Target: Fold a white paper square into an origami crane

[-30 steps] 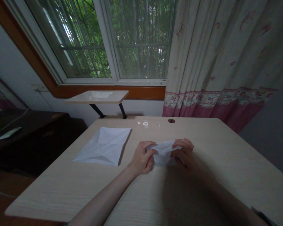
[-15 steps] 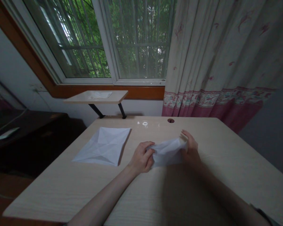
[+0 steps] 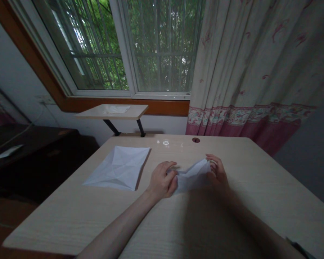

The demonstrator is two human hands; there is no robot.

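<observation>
A folded sheet of white paper [image 3: 192, 179] is held between my two hands, just above the desk or touching it; I cannot tell which. My left hand [image 3: 163, 180] pinches its left end between thumb and fingers. At the right end my right hand [image 3: 218, 174] grips the paper, its thumb on the near side and its fingers curled behind. The paper's upper edge dips in the middle and rises to a corner by my right fingers. To the left lies a creased square of white paper [image 3: 121, 167], spread out with crossing fold lines.
The pale wooden desk [image 3: 151, 223] has a round cable hole [image 3: 196, 140] near its back edge. A small raised shelf [image 3: 94, 114] on black legs carries some white paper [image 3: 117, 109]. Behind are a window and a curtain [image 3: 232, 72]; a dark table [image 3: 43, 144] stands at the left.
The top edge of the held paper has opened into a dip, where it was fuller and straighter before. My right fingers have come down slightly and curled closer to the paper.
</observation>
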